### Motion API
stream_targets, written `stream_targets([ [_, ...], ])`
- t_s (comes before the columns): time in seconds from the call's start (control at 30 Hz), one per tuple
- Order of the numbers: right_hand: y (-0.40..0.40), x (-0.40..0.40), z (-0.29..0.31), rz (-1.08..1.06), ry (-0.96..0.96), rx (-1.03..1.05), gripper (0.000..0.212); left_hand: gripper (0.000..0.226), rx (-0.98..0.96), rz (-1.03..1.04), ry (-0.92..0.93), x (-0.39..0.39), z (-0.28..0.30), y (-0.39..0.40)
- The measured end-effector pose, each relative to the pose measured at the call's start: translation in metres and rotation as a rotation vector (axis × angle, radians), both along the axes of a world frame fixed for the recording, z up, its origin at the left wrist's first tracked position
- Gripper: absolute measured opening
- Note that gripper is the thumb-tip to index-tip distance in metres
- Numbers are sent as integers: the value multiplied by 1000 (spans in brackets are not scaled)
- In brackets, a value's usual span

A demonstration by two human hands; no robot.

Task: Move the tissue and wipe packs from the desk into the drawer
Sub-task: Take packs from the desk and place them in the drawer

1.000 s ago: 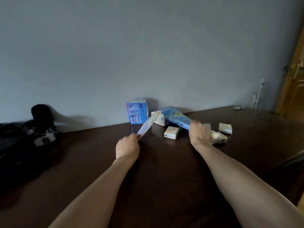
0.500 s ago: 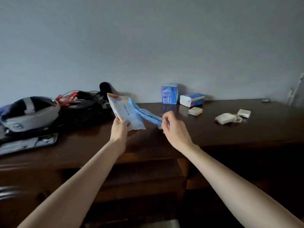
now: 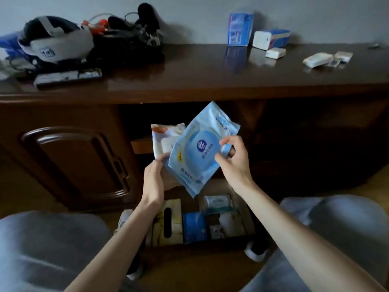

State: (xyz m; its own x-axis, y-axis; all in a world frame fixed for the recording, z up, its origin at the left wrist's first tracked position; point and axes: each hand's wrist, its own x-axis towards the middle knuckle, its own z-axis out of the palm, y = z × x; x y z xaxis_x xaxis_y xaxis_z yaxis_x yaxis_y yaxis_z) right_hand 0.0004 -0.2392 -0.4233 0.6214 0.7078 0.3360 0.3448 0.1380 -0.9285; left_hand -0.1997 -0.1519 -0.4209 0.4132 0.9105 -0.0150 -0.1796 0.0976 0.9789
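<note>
My right hand [image 3: 233, 163] pinches the right edge of the blue wipe pack [image 3: 200, 152], thumb and fingers curled onto it near its round lid. My left hand [image 3: 156, 178] grips the lower left of the same bundle, its fingers closed on the white and orange wipe pack [image 3: 165, 138], which lies behind the blue one and pokes out to its upper left. Both packs are tilted, held in the air in front of the desk, not touching it.

Straight below my grip is the open drawer [image 3: 195, 247]. In it, under my left wrist, lies a yellowish tissue box [image 3: 168, 224] with a dark slot; just right of that a dark blue pack [image 3: 194, 227], and further right a clear pack with green print [image 3: 217, 202] and some white packs.

Above my grip the desk [image 3: 189, 76] carries what remains: up and to the right a standing blue pack [image 3: 240, 29], a white and blue tissue pack [image 3: 271, 39] beside it, a small white pack [image 3: 275, 52] in front, and further right more small white packs [image 3: 319, 60]. Up and to the left sits a white headset [image 3: 54, 41] among dark cables.

My knees in grey trousers [image 3: 48, 249] flank the drawer.
</note>
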Motion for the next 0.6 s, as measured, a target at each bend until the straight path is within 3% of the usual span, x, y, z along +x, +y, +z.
stream_targets([
  [0.1, -12, -1, -43, 49, -17, -200, 39, 58, -176, -127, 167, -8, -39, -1],
  [0.2, -2, -5, -74, 203, -126, -341, 43, 35, -188, -230, 316, -6, -76, -3],
  [0.3, 17, -21, -115, 332, -151, -367, 54, 45, -279, -92, 341, -5, -119, 8],
  [0.4, 29, -27, -164, 142, -82, -424, 56, 38, -338, 124, 463, -12, -156, 23],
  [0.47, 29, -19, -195, 38, -56, -683, 51, 27, -385, 274, 577, -20, -176, 28],
  [0.53, 24, -11, -222, 170, 65, -1042, 45, 25, -404, 349, 583, -26, -191, 30],
  [0.6, 15, -13, -240, 314, 180, -1225, 46, 26, -388, 387, 604, -32, -199, 32],
])
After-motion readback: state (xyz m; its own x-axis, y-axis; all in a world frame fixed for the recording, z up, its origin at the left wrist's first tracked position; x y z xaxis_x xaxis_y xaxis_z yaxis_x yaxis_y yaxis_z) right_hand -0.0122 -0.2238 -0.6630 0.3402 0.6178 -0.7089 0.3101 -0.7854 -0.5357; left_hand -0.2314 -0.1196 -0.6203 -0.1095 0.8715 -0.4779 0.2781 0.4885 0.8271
